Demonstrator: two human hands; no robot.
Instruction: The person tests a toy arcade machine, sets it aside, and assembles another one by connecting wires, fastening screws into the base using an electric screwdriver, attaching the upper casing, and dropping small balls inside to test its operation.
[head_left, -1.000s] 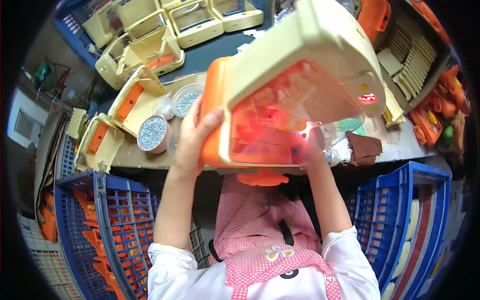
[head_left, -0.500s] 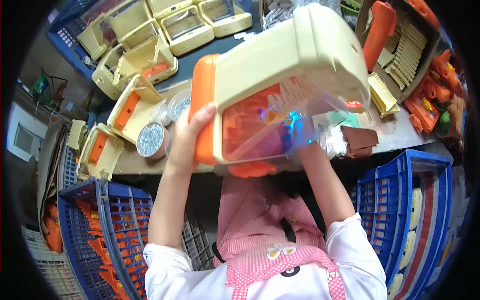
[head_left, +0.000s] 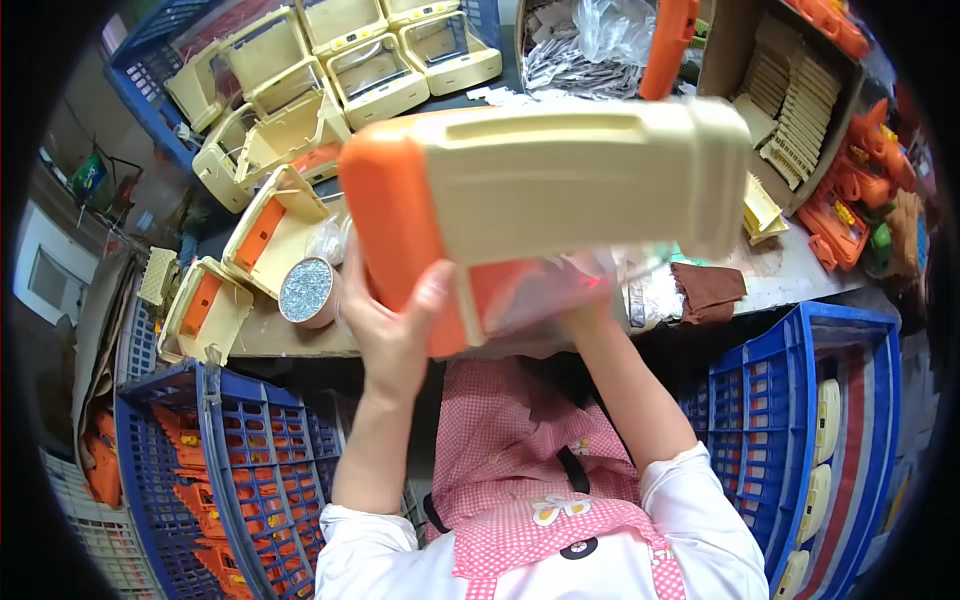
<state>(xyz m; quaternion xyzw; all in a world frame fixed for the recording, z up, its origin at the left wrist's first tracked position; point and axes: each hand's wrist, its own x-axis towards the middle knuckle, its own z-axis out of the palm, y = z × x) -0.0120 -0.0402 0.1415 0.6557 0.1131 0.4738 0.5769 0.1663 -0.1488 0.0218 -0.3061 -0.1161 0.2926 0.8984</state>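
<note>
A large cream-and-orange plastic housing (head_left: 570, 190) with a clear window hangs in front of me above the table edge, blurred by motion. Its orange end is at the left, and its long cream side with a recessed slot faces up. My left hand (head_left: 390, 325) is closed around the orange end, thumb on the near side. My right hand (head_left: 590, 305) holds the housing from below near the clear window; its fingers are mostly hidden. A small red light glows by the window. Left of my left hand stands a tub of small metal screws (head_left: 308, 290).
Cream housings (head_left: 375, 80) stand at the back left, with open cream shells (head_left: 205, 310) nearer. A cardboard box (head_left: 790, 100) of cream parts and orange pieces (head_left: 845, 220) are at the right. A brown cloth (head_left: 710, 292) lies on the table. Blue crates (head_left: 760, 400) flank me.
The housing has tipped, so its long cream side now faces up and its window is turned down and mostly out of sight. It has come lower, with both hands still at it.
</note>
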